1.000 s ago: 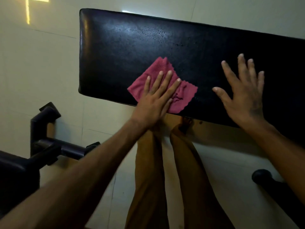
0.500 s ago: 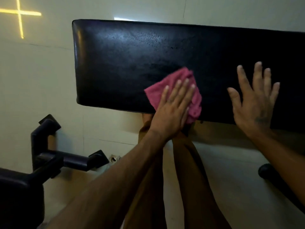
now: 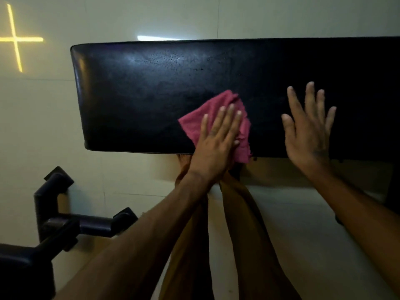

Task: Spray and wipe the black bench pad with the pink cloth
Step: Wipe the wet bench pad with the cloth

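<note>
The black bench pad (image 3: 140, 89) runs across the upper half of the head view, with small droplets near its far edge. A crumpled pink cloth (image 3: 195, 121) lies on the pad close to its near edge. My left hand (image 3: 216, 139) presses flat on the cloth with straight fingers. To the right, my right hand (image 3: 308, 128) rests flat on the bare pad, fingers spread, holding nothing. No spray bottle shows.
Pale floor tiles (image 3: 39, 126) surround the bench. A black metal frame with tube ends (image 3: 56, 215) stands at lower left. My legs in brown trousers (image 3: 236, 245) are below the pad's near edge. A yellow cross of light (image 3: 15, 38) lies at upper left.
My left hand slid the pink cloth rightward along the pad, and the cloth bunched up. The right hand stayed flat on the pad; the view shifted so the bench sits lower.
</note>
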